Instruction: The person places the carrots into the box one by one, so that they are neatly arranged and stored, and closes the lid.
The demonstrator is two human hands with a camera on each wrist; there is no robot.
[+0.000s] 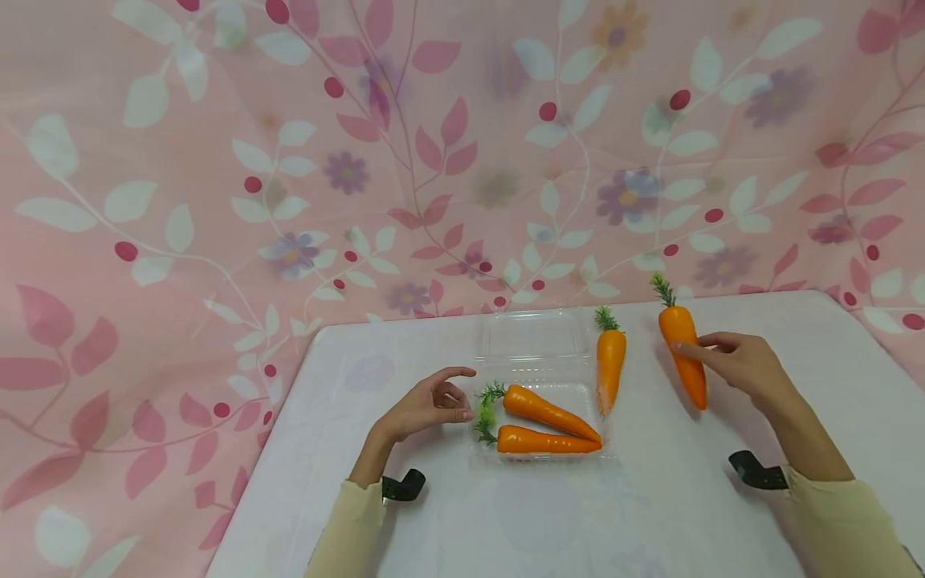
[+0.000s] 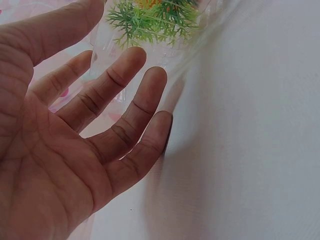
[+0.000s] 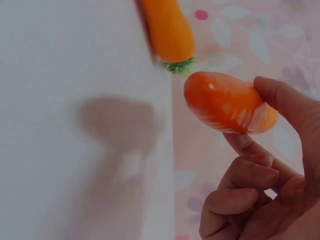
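My right hand (image 1: pixel 751 373) pinches an orange carrot (image 1: pixel 678 323) with a green leafy top between thumb and fingers. In the right wrist view this carrot (image 3: pixel 215 100) points its tip toward the camera, and its shadow falls on the table. My left hand (image 1: pixel 426 411), fingers loosely bent and holding nothing, is at the left side of a clear plastic clamshell box (image 1: pixel 578 395). Inside the box lie two carrots, an upper one (image 1: pixel 542 408) and a lower one (image 1: pixel 538 440), tops to the left. Green leaves (image 2: pixel 160 22) show beyond the left fingertips in the left wrist view.
Another carrot (image 1: pixel 611 357) lies right of the box, its tip by the box's right edge. The box's transparent lid (image 1: pixel 535 335) is folded back toward the far edge of the white-covered table (image 1: pixel 448 522). A pink floral cloth (image 1: pixel 462 160) hangs behind.
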